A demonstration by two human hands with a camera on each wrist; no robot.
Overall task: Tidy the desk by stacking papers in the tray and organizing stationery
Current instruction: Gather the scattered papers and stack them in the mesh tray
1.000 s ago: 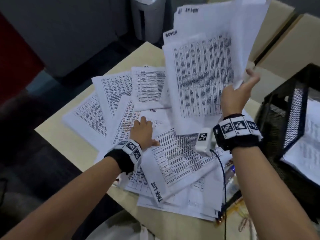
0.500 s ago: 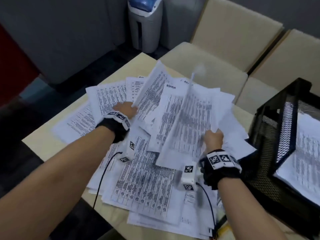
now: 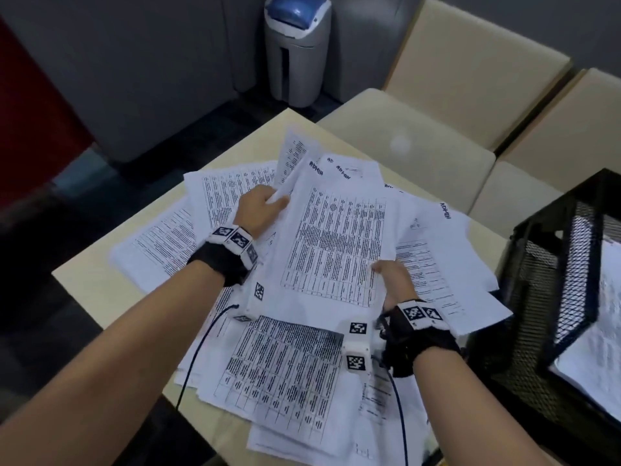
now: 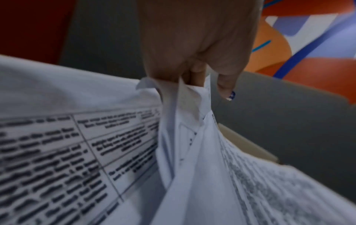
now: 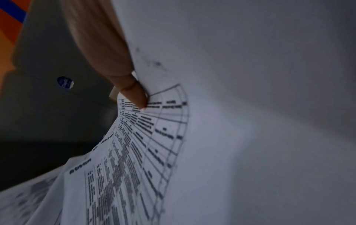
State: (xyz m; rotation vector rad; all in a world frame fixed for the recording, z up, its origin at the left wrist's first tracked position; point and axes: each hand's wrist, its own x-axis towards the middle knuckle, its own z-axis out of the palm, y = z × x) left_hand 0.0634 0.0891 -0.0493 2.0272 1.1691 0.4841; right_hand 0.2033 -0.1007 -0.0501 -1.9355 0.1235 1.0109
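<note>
Printed sheets with tables lie scattered in a loose pile point(image 3: 268, 371) over the pale desk point(image 3: 90, 280). A bundle of these papers point(image 3: 339, 243) is held between both hands above the pile. My left hand point(image 3: 260, 210) grips the bundle's far left edge; the left wrist view shows its fingers point(image 4: 194, 76) pinching several crumpled sheet corners. My right hand point(image 3: 393, 277) holds the near right corner, with its thumb point(image 5: 134, 94) pressed on the printed face. The black mesh tray point(image 3: 551, 297) stands at the right with a sheet point(image 3: 601, 358) inside.
Beige chairs point(image 3: 420, 142) stand behind the desk. A grey bin with a blue lid point(image 3: 297, 48) is on the floor beyond. Cables run from both wrist cameras across the papers. The desk's left edge drops to dark floor.
My right hand has lowered the raised bundle down onto the pile. My left hand left the flat sheets, reached forward and took hold of the bundle's left edge.
</note>
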